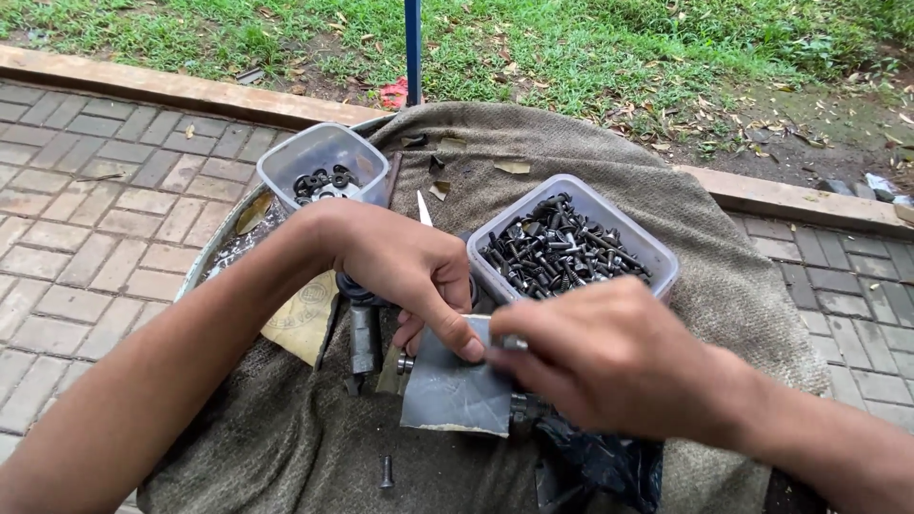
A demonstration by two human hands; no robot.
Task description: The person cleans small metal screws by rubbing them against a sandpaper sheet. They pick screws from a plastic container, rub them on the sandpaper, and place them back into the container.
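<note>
My left hand presses its thumb on the top edge of a grey sheet, and my right hand pinches a small bolt against that same edge, so both hands are closed and meet over the sheet. My grip on the bolt looks slight; I think it could slip into the cloth and hide in its folds. My right wrist sits just beside the tub of bolts; a careless nudge might tip it. A stray bolt already lies loose near me.
</note>
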